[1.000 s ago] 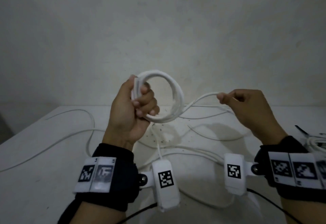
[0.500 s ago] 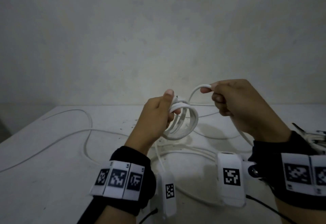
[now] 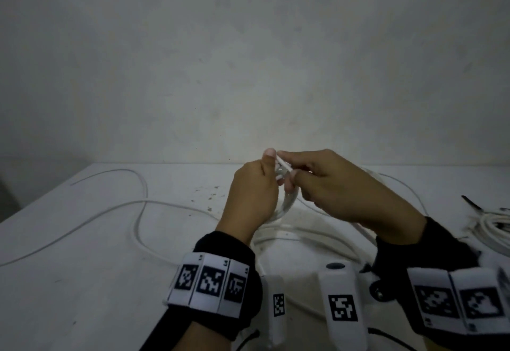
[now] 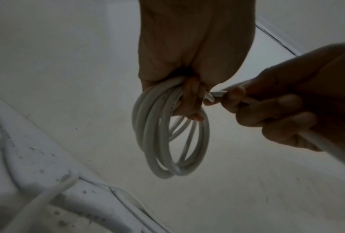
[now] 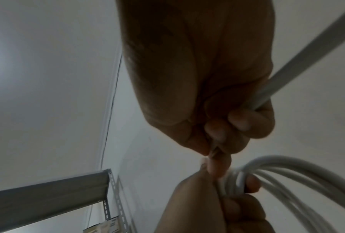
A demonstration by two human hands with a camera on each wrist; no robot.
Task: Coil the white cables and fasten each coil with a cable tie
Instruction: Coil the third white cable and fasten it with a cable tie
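My left hand (image 3: pixel 252 193) grips the top of a small coil of white cable (image 4: pixel 167 140) above the table; the loops hang below its fingers (image 4: pixel 191 100). My right hand (image 3: pixel 328 185) is right against it and pinches the same cable's running strand (image 4: pixel 217 94) at the coil's top. That strand passes through the right palm and trails off (image 5: pixel 299 63) toward the table. In the head view the coil (image 3: pixel 287 204) shows only as a sliver between the two hands. No cable tie is visible in either hand.
Loose white cable (image 3: pixel 138 204) snakes over the white table (image 3: pixel 82 281) at left and under my wrists. Another bundle of white cable (image 3: pixel 494 226) with a dark thin object (image 3: pixel 472 203) lies at the right edge. A plain wall stands close behind. A metal shelf (image 5: pixel 48 198) shows in the right wrist view.
The right hand brought its strand leftward to the coil until both hands met. The left hand lowered and turned the coil, which went from facing me to edge-on.
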